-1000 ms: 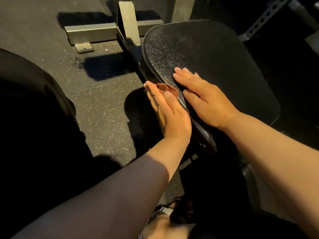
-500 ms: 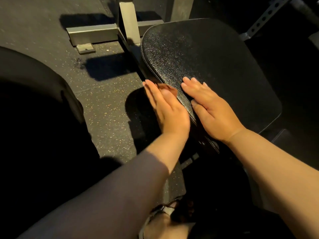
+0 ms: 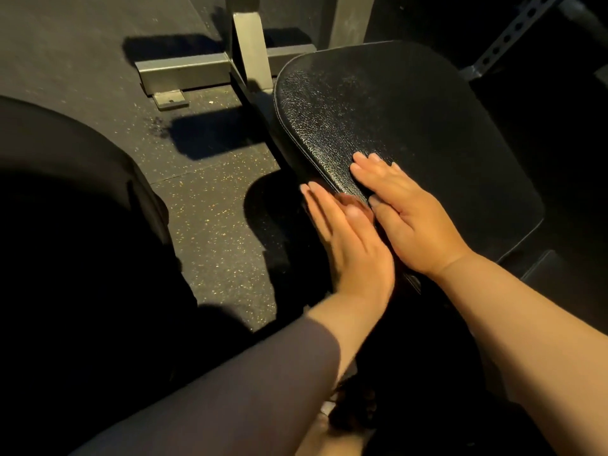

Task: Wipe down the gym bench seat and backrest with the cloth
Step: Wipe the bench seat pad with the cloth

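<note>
The black textured bench pad (image 3: 394, 126) fills the upper right of the head view. My left hand (image 3: 345, 245) lies with straight fingers against the pad's left side edge, pressing a small brown cloth (image 3: 350, 200) there; only a corner of the cloth shows above my fingers. My right hand (image 3: 411, 218) rests flat, palm down, on the pad's top near that same edge, fingers straight and pointing away from me. The two hands sit side by side, almost touching.
A grey steel bench frame (image 3: 187, 72) with an upright post (image 3: 251, 51) stands on the speckled rubber floor (image 3: 204, 209) beyond the pad. A perforated rack bar (image 3: 513, 37) crosses the upper right. Dark clothing fills the left.
Both hands have slid back toward me along the pad's left edge, the left one dragging the cloth with it. Less of the cloth shows now.
</note>
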`<action>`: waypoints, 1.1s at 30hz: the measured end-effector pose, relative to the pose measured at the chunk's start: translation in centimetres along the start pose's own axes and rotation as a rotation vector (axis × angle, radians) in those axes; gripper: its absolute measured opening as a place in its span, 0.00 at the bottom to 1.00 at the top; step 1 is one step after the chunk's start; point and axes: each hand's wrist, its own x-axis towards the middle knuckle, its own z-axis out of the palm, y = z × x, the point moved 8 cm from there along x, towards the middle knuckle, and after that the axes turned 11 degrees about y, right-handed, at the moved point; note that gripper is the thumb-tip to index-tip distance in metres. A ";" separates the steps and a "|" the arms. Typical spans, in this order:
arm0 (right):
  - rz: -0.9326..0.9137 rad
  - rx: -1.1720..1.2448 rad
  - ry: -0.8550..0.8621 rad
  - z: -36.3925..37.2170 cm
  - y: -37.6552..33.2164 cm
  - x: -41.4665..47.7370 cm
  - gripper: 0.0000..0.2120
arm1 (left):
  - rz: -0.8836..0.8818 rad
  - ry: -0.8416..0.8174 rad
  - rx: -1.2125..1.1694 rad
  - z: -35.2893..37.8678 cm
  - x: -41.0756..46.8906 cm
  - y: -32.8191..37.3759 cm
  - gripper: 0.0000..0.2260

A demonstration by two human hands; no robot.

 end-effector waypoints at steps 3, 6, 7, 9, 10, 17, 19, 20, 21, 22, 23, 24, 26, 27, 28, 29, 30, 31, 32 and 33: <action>0.000 0.007 0.002 0.0 -0.1 0.0 0.24 | -0.099 0.144 -0.063 -1.3 5.3 1.7 0.23; 0.004 0.013 0.006 0.0 -0.1 0.0 0.24 | -0.090 0.148 -0.091 -1.4 6.6 2.1 0.23; -0.001 0.011 0.007 0.0 -0.1 -0.1 0.24 | -0.071 0.131 -0.085 -1.2 5.8 1.9 0.24; -0.007 0.012 0.012 0.0 0.0 0.0 0.23 | -0.016 0.072 -0.044 -0.6 2.5 0.9 0.27; -0.005 0.016 0.017 0.0 0.1 0.0 0.23 | -0.003 0.026 -0.017 -0.3 0.5 0.3 0.28; 0.000 0.001 -0.003 0.0 -0.3 0.1 0.23 | 0.034 -0.122 0.073 0.9 -4.2 -1.4 0.32; -0.002 0.010 -0.046 -0.3 -0.2 -0.1 0.24 | 0.075 -0.113 0.047 0.8 -2.6 -0.9 0.30; -0.008 0.003 -0.069 -0.6 0.1 -0.6 0.24 | 0.092 -0.085 0.015 0.5 -1.4 -0.4 0.29; -0.019 -0.013 -0.087 -1.0 0.4 -1.2 0.24 | 0.103 -0.037 -0.009 0.1 0.0 0.2 0.28; -0.031 -0.034 -0.100 -1.3 0.8 -2.0 0.24 | 0.097 0.014 -0.027 -0.3 1.4 0.6 0.27; -0.035 -0.051 -0.105 -1.6 1.1 -2.8 0.24 | 0.084 0.058 -0.041 -0.6 2.6 1.0 0.26; -0.028 -0.057 -0.100 -1.8 1.4 -3.5 0.24 | 0.072 0.083 -0.056 -0.8 3.5 1.2 0.25; -0.002 -0.036 -0.062 -1.9 1.6 -4.1 0.24 | 0.030 0.095 -0.082 -0.6 3.4 0.7 0.25; 0.009 -0.021 -0.041 -1.9 1.7 -4.1 0.24 | 0.010 0.098 -0.070 -0.3 2.5 0.0 0.25; 0.016 -0.007 -0.024 -1.9 1.7 -4.1 0.24 | 0.003 0.107 -0.032 -0.1 1.0 -0.7 0.25; 0.016 0.004 -0.013 -1.9 1.7 -4.1 0.24 | 0.009 0.110 -0.002 0.0 -1.1 -1.2 0.26; 0.013 0.011 -0.004 -2.0 1.8 -4.0 0.24 | 0.036 0.095 0.046 0.4 -3.5 -1.7 0.28; 0.010 0.013 0.004 -2.1 1.8 -4.1 0.24 | 0.069 0.064 0.100 0.9 -5.8 -2.3 0.30; 0.007 0.013 0.009 -2.1 1.9 -4.2 0.24 | 0.046 0.000 0.116 1.4 -7.9 -2.6 0.32; 0.005 0.014 0.009 -2.1 1.9 -4.3 0.24 | 0.001 -0.072 0.122 1.7 -9.4 -3.1 0.34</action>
